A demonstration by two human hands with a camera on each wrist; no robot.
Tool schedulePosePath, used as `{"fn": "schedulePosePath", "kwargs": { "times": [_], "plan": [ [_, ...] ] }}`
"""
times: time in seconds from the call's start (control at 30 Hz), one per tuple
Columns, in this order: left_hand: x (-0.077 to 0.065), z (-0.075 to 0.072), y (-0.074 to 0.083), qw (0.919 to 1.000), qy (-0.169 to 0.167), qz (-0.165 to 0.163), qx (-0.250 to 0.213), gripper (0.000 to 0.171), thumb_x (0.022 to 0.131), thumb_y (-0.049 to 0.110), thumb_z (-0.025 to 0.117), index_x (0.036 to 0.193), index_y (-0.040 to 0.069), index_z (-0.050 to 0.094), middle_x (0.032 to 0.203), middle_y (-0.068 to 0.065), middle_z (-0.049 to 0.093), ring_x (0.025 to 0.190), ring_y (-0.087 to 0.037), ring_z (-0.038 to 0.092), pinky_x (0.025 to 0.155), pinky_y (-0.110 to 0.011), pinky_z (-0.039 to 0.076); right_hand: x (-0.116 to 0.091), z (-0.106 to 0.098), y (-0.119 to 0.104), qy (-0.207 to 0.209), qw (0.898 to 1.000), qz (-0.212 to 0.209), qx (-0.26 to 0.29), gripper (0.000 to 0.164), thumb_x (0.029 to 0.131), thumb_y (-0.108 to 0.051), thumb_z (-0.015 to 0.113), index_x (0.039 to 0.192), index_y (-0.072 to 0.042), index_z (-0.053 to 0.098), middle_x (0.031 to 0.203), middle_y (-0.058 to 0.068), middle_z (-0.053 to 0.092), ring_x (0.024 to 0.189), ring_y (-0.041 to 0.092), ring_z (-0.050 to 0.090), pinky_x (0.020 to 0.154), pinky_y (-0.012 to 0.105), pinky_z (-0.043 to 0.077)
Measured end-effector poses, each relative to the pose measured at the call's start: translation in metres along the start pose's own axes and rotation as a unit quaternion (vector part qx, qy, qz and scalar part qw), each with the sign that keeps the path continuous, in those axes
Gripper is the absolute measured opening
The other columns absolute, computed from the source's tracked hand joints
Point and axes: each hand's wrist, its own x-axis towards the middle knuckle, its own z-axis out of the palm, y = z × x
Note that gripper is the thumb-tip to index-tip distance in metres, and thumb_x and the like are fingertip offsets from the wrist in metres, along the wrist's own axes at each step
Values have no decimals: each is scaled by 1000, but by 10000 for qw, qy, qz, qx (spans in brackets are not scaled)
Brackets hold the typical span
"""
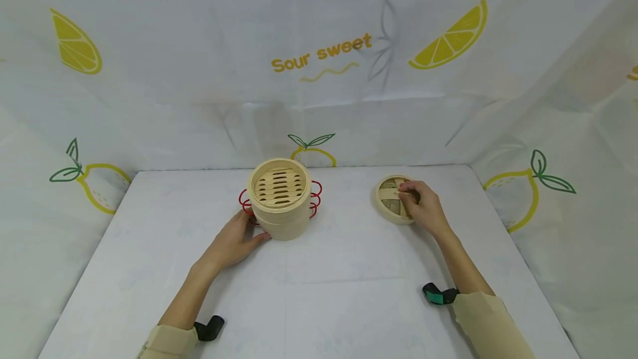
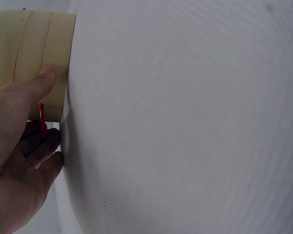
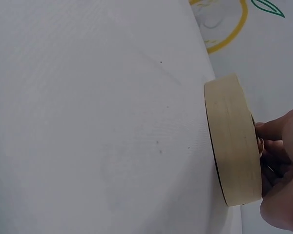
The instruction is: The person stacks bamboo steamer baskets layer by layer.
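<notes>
In the head view, beige sleeves are seen nearest, with a small black device worn at the left wrist and a black-and-green one at the right. The lower left side of a bamboo steamer is grasped by the left hand: the thumb is pressed to the wall, and the fingers are curled beside a red wire handle. The steamer is stood upright on the table, left of centre, its long axis vertical; its slatted rack is faced upward, the slots run left to right. Well apart, to the right, the top of a round bamboo lid is pinched by the fingers of the right hand. The lid's woven face is turned up; whether its rim is fully set on the table cannot be told. The table is covered in white. Beyond it, a white backdrop is hung, printed with yellow lemon wedges, green-leaved lemon outlines and the orange lettering "Sour sweet".
</notes>
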Motion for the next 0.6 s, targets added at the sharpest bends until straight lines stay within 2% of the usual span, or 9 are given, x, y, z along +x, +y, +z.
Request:
{"fn": "schedulePosePath", "kwargs": {
  "times": [0.13,0.3,0.37,0.5,0.57,0.6],
  "plan": [
    [0,0,0,10000,-9,20,-2,63,95,29,86,144,7,54,120,-8,68,112,-22,65,104,-50,54,1,0,-1,-32,10000,34,-82,18,107,-3,66,118,11,67,133,33,66,132,51,61,100,-2,35],
    [1,1,1,10000,-8,1,18,58,96,29,85,141,8,56,118,-6,68,110,-21,65,101,-49,55,2,0,-1,14,9997,144,-195,17,107,-5,65,113,11,69,133,32,67,135,50,60,111,23,46],
    [0,1,0,10000,8,4,17,57,96,30,85,140,8,57,117,-6,68,109,-21,65,100,-49,55,2,1,0,53,9997,154,-200,17,108,-5,65,110,11,69,133,32,67,134,50,60,111,22,46],
    [0,1,0,10000,2,-23,23,58,96,30,85,141,7,56,119,-7,69,110,-21,65,101,-49,55,2,6,1,237,9996,-19,-131,16,107,-3,66,106,13,68,130,34,66,132,53,60,102,2,35],
    [0,1,0,10000,26,-2,15,59,96,30,85,142,6,56,119,-7,69,110,-21,65,102,-50,55,2,9,1,323,9994,-108,-112,16,106,-1,65,106,15,67,130,36,65,132,55,59,109,9,39],
    [0,1,0,10000,17,-12,12,60,96,30,85,142,7,56,120,-7,69,111,-21,66,102,-50,55,2,11,0,352,9992,-135,-103,16,106,0,64,106,16,66,130,37,65,132,55,58,114,17,42]
  ]
}}
